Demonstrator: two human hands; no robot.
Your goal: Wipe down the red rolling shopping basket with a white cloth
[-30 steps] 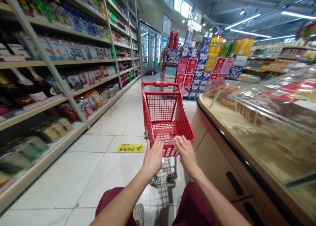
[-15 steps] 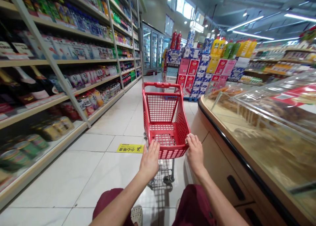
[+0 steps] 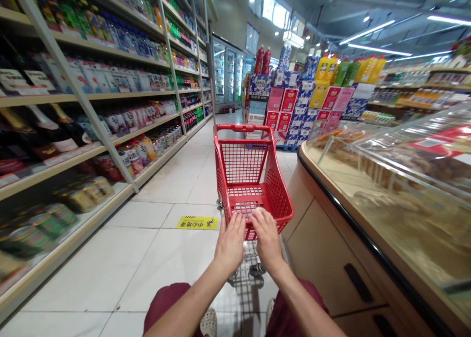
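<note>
A red plastic shopping cart point(image 3: 246, 160) stands in front of me, its basket open and bare inside, its handle on the far side. My left hand point(image 3: 231, 240) lies over the near left part of the basket's rim, fingers stretched forward. Close beside it, my right hand point(image 3: 265, 236) rests at the middle of the same rim with its fingers straight and slightly apart. Neither hand visibly wraps round the rim. Both palms are hidden from above. Below the basket a caster wheel point(image 3: 256, 269) shows between my forearms.
Shelves point(image 3: 110, 95) of bottles and cans line the left side. A glass-topped food counter point(image 3: 346, 214) runs close along the right. Ahead stand stacked drink boxes point(image 3: 294, 109). A yellow floor sticker point(image 3: 197, 222) lies on the white tiles.
My right hand has moved left from the basket's near right corner to the middle of the rim. The cart appears slightly farther right in view; my left hand stays on its rim.
</note>
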